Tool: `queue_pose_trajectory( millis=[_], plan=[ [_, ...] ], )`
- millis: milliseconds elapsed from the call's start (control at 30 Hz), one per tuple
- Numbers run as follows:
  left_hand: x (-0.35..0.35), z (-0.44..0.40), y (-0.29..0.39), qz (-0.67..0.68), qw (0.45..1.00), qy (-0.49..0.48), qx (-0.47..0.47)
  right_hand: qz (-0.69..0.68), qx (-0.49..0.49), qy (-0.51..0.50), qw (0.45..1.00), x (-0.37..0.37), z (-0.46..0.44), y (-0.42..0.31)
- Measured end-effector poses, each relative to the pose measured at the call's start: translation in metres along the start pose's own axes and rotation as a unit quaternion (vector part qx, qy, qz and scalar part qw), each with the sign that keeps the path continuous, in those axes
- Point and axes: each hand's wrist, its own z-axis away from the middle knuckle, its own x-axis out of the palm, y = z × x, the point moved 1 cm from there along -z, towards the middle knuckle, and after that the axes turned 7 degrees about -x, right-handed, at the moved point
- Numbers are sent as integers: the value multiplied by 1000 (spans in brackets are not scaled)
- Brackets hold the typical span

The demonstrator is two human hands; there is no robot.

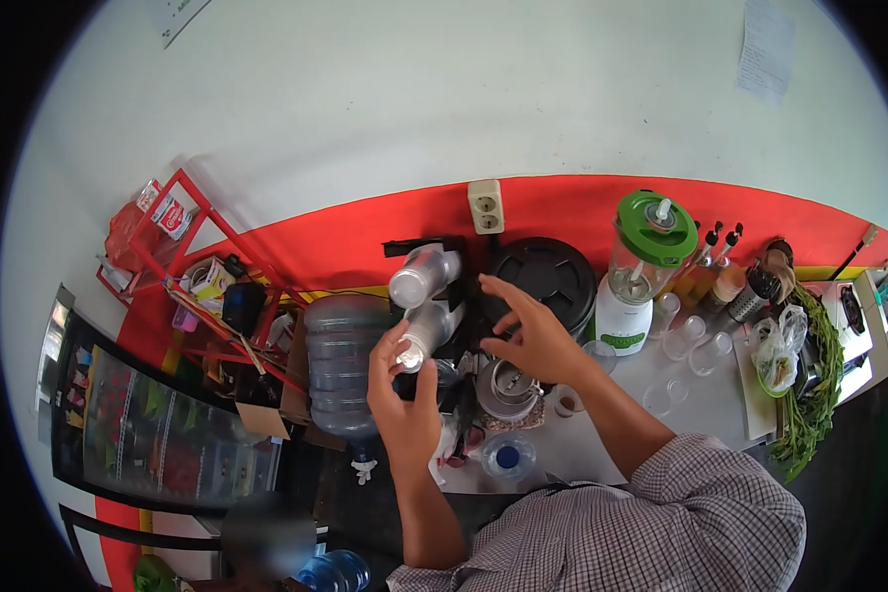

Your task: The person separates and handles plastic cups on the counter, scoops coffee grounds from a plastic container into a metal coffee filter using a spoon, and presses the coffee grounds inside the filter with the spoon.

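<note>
Two stacks of clear plastic cups lie on their sides near the wall, one above the other. My left hand has its fingers and thumb around the near end of the lower cup stack. Just above it, the upper cup stack is untouched by either hand. My right hand is raised to the right of the stacks, fingers apart and holding nothing. Below that hand are a metal pot-like vessel and, behind it, a round black lid.
A green-lidded blender stands on the white table. Several loose cups, bottles and green leafy stems are farther right. A large water jug and a red shelf stand left. A clear blue-capped bottle is near me.
</note>
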Motion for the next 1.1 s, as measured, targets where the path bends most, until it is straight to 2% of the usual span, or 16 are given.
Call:
queue_pose_trajectory(
  millis=[200,267,400,700,833,1033,1100],
  plan=[
    [31,42,53,-54,995,-73,34,-43,56,-83,994,-56,64,14],
    [53,52,66,-58,989,-125,58,-9,23,-99,995,-77,86,19],
    [106,70,65,-36,977,-199,62,15,56,-130,990,-126,122,15],
    [227,120,55,7,936,-352,-25,135,160,-185,960,-224,219,51],
    [274,142,37,-7,911,-406,-70,147,216,-181,948,-263,259,64],
    [339,179,-4,-18,885,-440,-150,146,287,-106,941,-314,311,99],
    [358,192,-22,-21,879,-443,-175,171,290,-13,942,-324,325,114]
  ],
)
